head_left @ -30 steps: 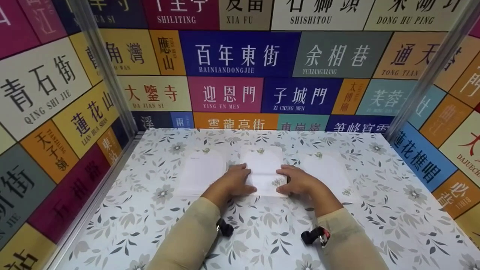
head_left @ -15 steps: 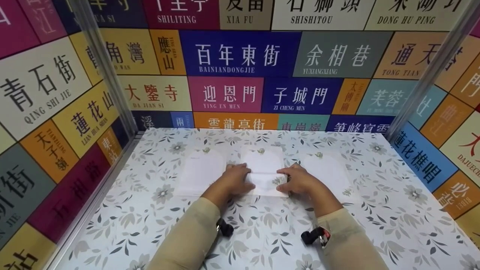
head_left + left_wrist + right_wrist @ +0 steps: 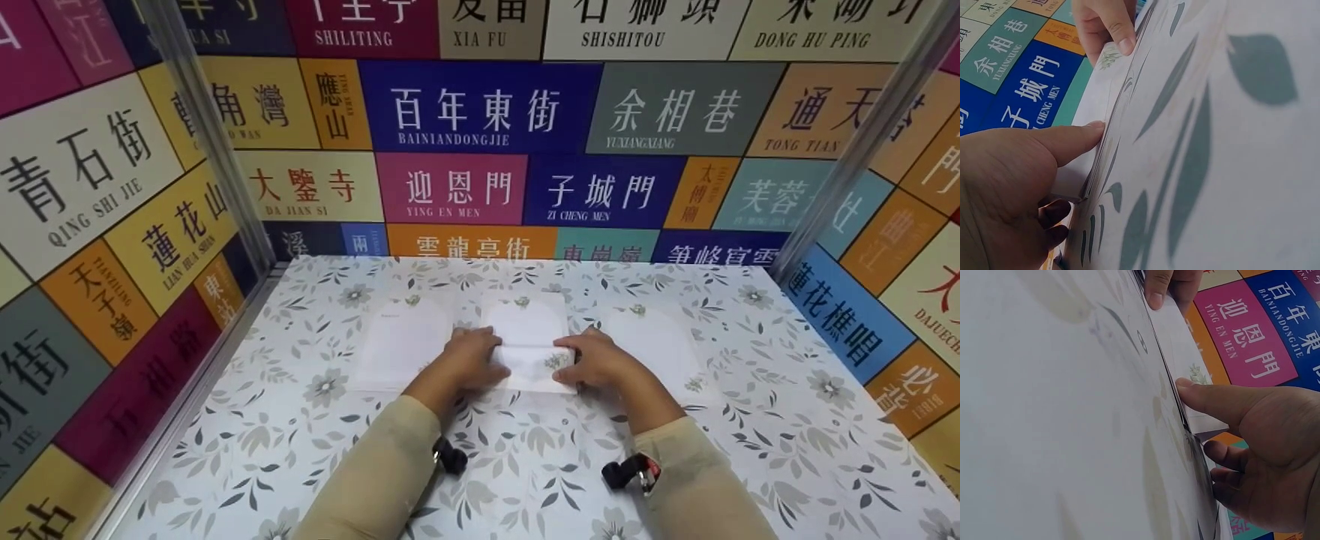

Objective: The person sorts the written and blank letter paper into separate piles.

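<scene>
Between both hands lies a white sheet of letter paper [image 3: 525, 322] with a green floral print; a crease runs across it, and its near part is folded up. My left hand [image 3: 471, 360] holds the sheet's left side, thumb at the near edge and index finger by the crease. On the right side, my right hand [image 3: 602, 361] grips it the same way. The left wrist view has the left thumb [image 3: 1081, 138] on the paper's edge, fingers bent below. In the right wrist view, the right thumb [image 3: 1207, 396] lies near the printed sprig. Index fingers are mostly hidden there.
A similar printed sheet [image 3: 401, 341] lies to the left, partly behind the left hand. Another sheet [image 3: 649, 341] lies to the right. A leaf-patterned white cover spreads over the table [image 3: 517, 472]. Walls with colourful sign panels [image 3: 480, 109] enclose the back and sides.
Both thumbs have shifted slightly away from the person, and the right index finger has moved a little right. The crease looks sharper. The last half second shows almost no motion.
</scene>
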### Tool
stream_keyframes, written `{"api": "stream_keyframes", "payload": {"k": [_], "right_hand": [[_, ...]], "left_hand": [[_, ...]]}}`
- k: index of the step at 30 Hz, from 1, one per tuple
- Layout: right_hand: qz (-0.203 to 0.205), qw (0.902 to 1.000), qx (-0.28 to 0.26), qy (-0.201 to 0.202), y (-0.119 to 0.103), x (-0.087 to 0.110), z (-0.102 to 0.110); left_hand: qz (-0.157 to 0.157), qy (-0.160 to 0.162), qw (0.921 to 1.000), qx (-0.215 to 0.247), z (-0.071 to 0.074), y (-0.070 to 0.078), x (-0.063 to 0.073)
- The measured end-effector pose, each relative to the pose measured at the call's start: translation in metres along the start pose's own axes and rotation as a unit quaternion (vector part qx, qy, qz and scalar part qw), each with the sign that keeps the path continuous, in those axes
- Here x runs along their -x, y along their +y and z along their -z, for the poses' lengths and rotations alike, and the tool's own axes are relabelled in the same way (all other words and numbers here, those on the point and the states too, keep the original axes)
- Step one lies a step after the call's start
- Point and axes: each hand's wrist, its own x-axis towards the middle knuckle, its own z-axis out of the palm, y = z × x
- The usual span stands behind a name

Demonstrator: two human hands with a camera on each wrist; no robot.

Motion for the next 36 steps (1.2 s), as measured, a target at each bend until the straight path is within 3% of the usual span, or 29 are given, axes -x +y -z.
{"api": "stream_keyframes", "payload": {"k": [6, 12, 20, 25, 31, 36], "right_hand": [[-0.005, 1.0000, -0.002, -0.001, -0.001, -0.001, 0.000], [-0.001, 0.9998, -0.018, 0.005, 0.001, -0.001, 0.001], [-0.029, 0.9947, -0.094, 0.029, 0.001, -0.002, 0.005], [-0.063, 0.9855, -0.142, 0.069, -0.003, -0.003, 0.006], [-0.077, 0.9735, -0.195, 0.092, -0.004, -0.008, 0.003], [-0.075, 0.9693, -0.213, 0.097, -0.004, -0.009, 0.003]], "left_hand": [[0.019, -0.004, 0.9996, 0.018, 0.000, 0.001, 0.000], [0.015, 0.002, 0.9993, 0.034, 0.000, 0.000, 0.000], [0.041, 0.011, 0.9943, 0.098, 0.003, 0.002, 0.001], [0.090, 0.047, 0.9818, 0.161, 0.003, 0.005, 0.002], [0.157, 0.083, 0.9537, 0.243, 0.005, 0.011, 0.004], [0.162, 0.101, 0.9486, 0.253, 0.006, 0.012, 0.002]]}}
